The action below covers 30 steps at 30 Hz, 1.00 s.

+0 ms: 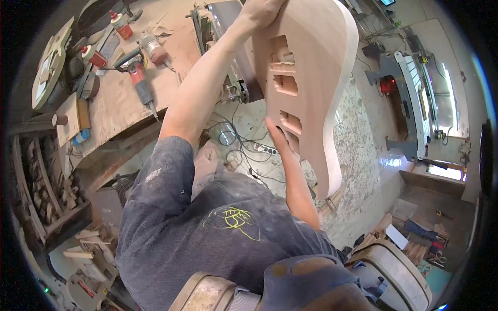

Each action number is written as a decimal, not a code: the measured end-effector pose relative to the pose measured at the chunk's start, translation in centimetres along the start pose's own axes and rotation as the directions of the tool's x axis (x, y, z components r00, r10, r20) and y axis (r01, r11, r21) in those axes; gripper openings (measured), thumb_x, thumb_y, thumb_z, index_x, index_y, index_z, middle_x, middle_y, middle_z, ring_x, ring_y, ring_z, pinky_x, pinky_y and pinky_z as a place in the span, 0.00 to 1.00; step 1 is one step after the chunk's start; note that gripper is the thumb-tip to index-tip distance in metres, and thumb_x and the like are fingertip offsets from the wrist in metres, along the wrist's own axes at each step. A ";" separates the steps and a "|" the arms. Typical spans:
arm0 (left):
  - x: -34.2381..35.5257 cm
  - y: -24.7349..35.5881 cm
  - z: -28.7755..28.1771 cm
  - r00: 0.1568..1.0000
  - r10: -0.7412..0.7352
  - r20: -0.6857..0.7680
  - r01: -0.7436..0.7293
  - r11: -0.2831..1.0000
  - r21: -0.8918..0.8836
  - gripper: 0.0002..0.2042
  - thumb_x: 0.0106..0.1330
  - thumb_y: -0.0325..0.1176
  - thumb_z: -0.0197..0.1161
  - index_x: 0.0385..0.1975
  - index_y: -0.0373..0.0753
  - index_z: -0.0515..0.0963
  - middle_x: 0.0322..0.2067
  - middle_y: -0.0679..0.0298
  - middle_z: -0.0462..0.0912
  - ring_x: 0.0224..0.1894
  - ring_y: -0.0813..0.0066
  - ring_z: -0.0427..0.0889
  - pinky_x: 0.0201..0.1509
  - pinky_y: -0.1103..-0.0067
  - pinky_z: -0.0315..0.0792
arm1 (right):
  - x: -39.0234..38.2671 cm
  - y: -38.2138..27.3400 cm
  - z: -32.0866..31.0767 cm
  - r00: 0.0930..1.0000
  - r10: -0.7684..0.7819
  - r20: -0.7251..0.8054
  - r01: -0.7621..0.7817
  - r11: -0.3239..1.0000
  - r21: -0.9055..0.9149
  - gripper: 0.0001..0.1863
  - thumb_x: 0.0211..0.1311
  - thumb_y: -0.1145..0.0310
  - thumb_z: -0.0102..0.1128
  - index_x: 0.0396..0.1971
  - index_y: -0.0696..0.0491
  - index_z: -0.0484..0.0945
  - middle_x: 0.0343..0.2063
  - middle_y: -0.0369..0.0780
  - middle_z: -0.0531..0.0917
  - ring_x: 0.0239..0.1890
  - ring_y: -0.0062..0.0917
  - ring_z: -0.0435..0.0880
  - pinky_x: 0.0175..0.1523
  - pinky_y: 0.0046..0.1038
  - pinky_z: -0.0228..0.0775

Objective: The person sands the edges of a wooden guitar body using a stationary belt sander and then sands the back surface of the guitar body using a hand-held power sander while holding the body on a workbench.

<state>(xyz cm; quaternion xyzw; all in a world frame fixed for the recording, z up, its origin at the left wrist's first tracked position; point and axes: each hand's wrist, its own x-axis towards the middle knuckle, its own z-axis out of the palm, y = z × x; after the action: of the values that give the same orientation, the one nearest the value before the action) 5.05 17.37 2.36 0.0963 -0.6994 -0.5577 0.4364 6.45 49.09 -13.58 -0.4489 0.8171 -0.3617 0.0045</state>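
Observation:
An unpainted wooden electric guitar body (324,67) is held up in front of me, its face with several routed cavities turned toward me. My left hand (261,13) is closed on its upper left edge, with the fingertips partly hidden at the picture's top. Lower down, my right hand (278,137) grips the left edge near the lower cavities. Only its thumb side shows; the other fingers are behind the wood. Just left of the body stands a machine with a dark, belt-like surface (253,85), partly covered by my left arm.
A dusty workbench (116,116) at the left bears a red-and-grey power tool (139,80), a red-capped bottle (120,25) and a jar (154,49). Cables and a power strip (265,149) lie on the floor. Wood scraps fill a rack (49,186) at the lower left.

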 end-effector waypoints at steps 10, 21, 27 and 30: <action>1.4 -0.2 -2.7 0.991 0.085 0.101 -0.087 0.996 0.010 0.31 0.76 0.56 0.43 0.47 0.31 0.82 0.39 0.58 0.87 0.44 0.73 0.82 0.52 0.76 0.73 | 2.7 -1.1 1.6 0.990 -0.134 0.034 0.138 0.967 -0.212 0.26 0.61 0.49 0.63 0.50 0.54 0.80 0.47 0.43 0.82 0.49 0.35 0.81 0.52 0.33 0.74; -0.4 -1.0 -2.0 0.997 0.081 0.001 -0.080 0.995 -0.050 0.30 0.76 0.56 0.44 0.46 0.33 0.83 0.40 0.59 0.87 0.44 0.72 0.82 0.52 0.74 0.74 | 1.3 -2.0 0.7 0.997 0.013 0.071 -0.020 0.994 0.105 0.26 0.57 0.57 0.67 0.52 0.57 0.77 0.47 0.45 0.82 0.49 0.35 0.80 0.55 0.33 0.72; -1.2 -1.0 -2.3 1.000 -0.002 0.005 0.003 0.999 -0.039 0.30 0.76 0.57 0.43 0.45 0.33 0.83 0.38 0.59 0.87 0.43 0.72 0.82 0.51 0.74 0.74 | 0.9 -4.7 -1.4 0.992 0.056 0.114 -0.072 0.988 0.139 0.27 0.56 0.58 0.68 0.53 0.56 0.77 0.49 0.46 0.81 0.52 0.37 0.80 0.56 0.33 0.71; -1.2 -1.1 -1.6 0.999 -0.004 0.040 0.009 0.991 -0.131 0.31 0.76 0.57 0.43 0.45 0.33 0.83 0.38 0.60 0.87 0.43 0.73 0.82 0.51 0.74 0.74 | 0.3 -4.9 -2.1 0.995 0.028 0.098 -0.036 0.996 0.077 0.26 0.55 0.58 0.68 0.52 0.56 0.77 0.49 0.46 0.81 0.52 0.38 0.80 0.55 0.34 0.72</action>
<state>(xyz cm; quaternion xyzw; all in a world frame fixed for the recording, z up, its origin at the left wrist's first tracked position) 6.53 16.62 0.84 0.0587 -0.6696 -0.6056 0.4260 9.11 48.47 -9.00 -0.4522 0.8080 -0.3715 0.0675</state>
